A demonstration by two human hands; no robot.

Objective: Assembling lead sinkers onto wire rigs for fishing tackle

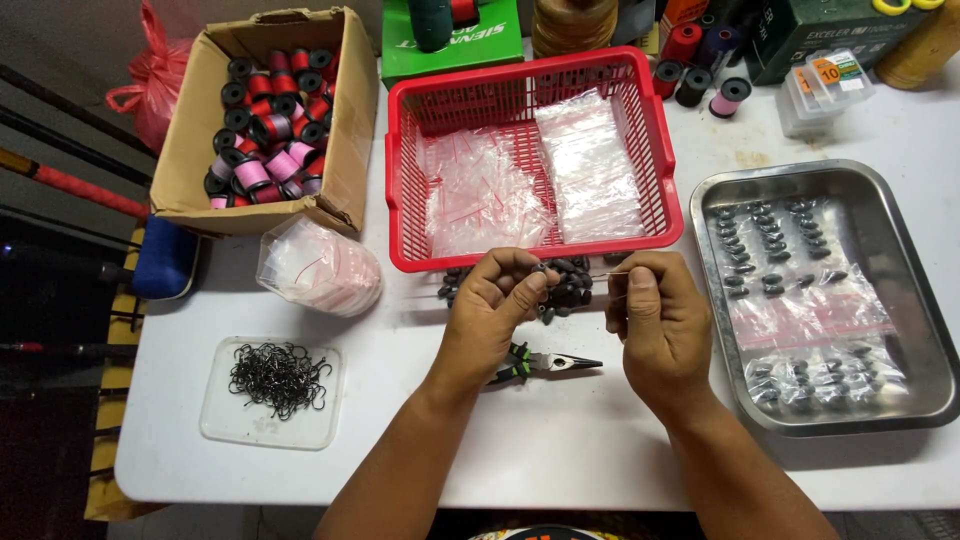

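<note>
Sinker (540, 268) pinched in left hand (495, 305) over white table (560, 440), thin line gripped by right hand (660, 320).

Largest to smallest: steel tray (915, 300) at right, laid with rows of dark sinkers and clear zip bags with red strips; red basket (400, 160) at centre, filled with empty clear bags; cardboard box (190, 140) at upper left, packed with red, pink and black spools; green box (490, 45) with white lettering behind basket; bundle of bags (320, 265) just beside cardboard box; clear lid of black hooks (280, 380) at lower left; pile of sinkers (575, 290) between both hands, touching basket front; green-handled pliers (545, 362) under left wrist. Both hands closed in fingertip pinch, held close together.
</note>
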